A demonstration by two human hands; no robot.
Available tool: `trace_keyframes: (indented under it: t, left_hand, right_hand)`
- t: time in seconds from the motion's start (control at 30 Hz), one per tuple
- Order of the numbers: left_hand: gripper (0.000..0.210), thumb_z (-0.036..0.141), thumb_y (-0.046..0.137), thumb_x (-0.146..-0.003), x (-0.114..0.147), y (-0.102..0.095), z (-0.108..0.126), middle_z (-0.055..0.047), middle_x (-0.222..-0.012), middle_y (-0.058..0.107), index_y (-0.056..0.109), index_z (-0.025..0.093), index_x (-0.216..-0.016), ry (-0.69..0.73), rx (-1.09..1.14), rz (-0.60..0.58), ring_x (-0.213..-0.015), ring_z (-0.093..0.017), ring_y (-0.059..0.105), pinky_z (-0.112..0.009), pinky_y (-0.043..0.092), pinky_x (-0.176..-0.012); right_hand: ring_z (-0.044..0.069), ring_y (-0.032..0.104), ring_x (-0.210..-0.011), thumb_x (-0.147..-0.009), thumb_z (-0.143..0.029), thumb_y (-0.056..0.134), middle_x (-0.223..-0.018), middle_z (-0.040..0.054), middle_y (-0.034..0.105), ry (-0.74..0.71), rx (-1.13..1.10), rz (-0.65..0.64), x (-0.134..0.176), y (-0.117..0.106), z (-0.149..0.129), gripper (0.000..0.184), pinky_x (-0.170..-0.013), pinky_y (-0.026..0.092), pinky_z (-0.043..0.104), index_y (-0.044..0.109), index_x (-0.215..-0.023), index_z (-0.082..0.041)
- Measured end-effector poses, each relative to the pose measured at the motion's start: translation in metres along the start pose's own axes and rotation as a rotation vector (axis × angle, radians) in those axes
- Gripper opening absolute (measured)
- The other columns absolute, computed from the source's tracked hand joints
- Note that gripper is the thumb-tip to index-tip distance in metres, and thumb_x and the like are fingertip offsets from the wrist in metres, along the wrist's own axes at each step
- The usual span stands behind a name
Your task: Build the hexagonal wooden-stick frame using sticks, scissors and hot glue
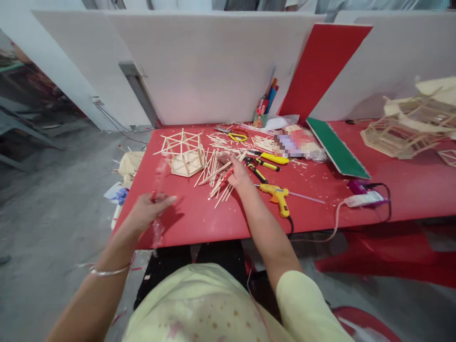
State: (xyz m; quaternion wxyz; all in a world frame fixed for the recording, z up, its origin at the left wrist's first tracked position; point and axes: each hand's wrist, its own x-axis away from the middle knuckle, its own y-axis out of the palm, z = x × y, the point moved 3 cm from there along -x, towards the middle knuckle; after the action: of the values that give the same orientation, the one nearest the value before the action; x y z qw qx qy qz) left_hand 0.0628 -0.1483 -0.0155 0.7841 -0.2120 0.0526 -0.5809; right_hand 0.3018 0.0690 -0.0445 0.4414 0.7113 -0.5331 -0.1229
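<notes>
My left hand (151, 209) is closed on a clear, see-through strip that looks like a plastic ruler (162, 173); it stands nearly upright and is blurred. My right hand (238, 173) is closed around a red pen (226, 176) over a loose pile of thin wooden sticks (213, 166). Whether its fingers also grip some sticks is hard to see. Left of the pile stands a small six-sided stick frame (187, 164) on a wooden base. Close to my right hand lie pliers (256, 171) with black and yellow handles and a yellow utility knife (274, 157).
On the red table (199, 218) lie a yellow glue gun (276, 194), yellow-handled scissors (237, 137) and a green board (338, 147). A cup of pens (261, 116) stands by the white panel. A larger stick model (402, 128) and a power strip (363, 198) are at right.
</notes>
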Motion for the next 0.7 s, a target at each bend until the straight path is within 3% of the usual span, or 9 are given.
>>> trace_keyframes:
  t: [0.17, 0.3, 0.4, 0.53, 0.7]
  left_hand:
    - [0.04, 0.055, 0.078, -0.075, -0.051, 0.097, 0.035, 0.003, -0.055, 0.052, 0.07, 0.016, -0.072, 0.148, -0.14, -0.039, -0.055, -0.012, 0.045, -0.024, 0.03, -0.053]
    - [0.037, 0.051, 0.084, -0.066, -0.087, 0.141, 0.04, 0.002, -0.052, 0.055, 0.071, 0.016, -0.067, 0.147, -0.063, -0.146, -0.051, -0.013, 0.049, -0.025, 0.032, -0.053]
    - [0.039, 0.051, 0.085, -0.064, -0.099, 0.146, 0.035, 0.004, -0.049, 0.052, 0.07, 0.015, -0.067, 0.106, 0.044, -0.118, -0.048, -0.011, 0.043, -0.024, 0.03, -0.051]
    - [0.046, 0.055, 0.083, -0.067, -0.099, 0.137, 0.033, 0.004, -0.056, 0.056, 0.074, 0.014, -0.084, 0.091, 0.119, -0.048, -0.049, -0.01, 0.042, -0.024, 0.033, -0.051]
    - [0.047, 0.057, 0.087, -0.063, -0.093, 0.131, 0.035, 0.005, -0.053, 0.052, 0.068, 0.015, -0.074, 0.078, 0.22, -0.024, -0.046, -0.008, 0.041, -0.023, 0.034, -0.048]
  right_hand:
    - [0.018, 0.076, -0.075, -0.104, -0.047, 0.059, -0.081, 0.0026, 0.08, -0.013, 0.044, -0.002, -0.002, 0.001, 0.003, 0.025, -0.068, 0.064, 0.029, 0.064, -0.105, -0.022]
    - [0.018, 0.074, -0.075, -0.097, -0.049, 0.07, -0.078, 0.0003, 0.078, -0.085, 0.117, 0.017, -0.001, 0.003, 0.001, 0.027, -0.064, 0.062, 0.028, 0.062, -0.104, -0.024]
    - [0.015, 0.068, -0.064, -0.087, -0.044, 0.082, -0.069, -0.0021, 0.071, -0.148, 0.186, 0.008, 0.002, 0.003, 0.001, 0.03, -0.059, 0.057, 0.025, 0.063, -0.09, -0.021]
    - [0.01, 0.059, -0.058, -0.072, -0.036, 0.093, -0.064, -0.0068, 0.063, -0.198, 0.22, 0.004, 0.005, -0.002, 0.002, 0.036, -0.055, 0.05, 0.02, 0.061, -0.078, -0.021]
    - [0.01, 0.059, -0.064, -0.075, -0.052, 0.088, -0.073, -0.0041, 0.065, -0.272, 0.266, 0.098, 0.0, -0.011, -0.002, 0.038, -0.059, 0.051, 0.02, 0.067, -0.084, -0.021]
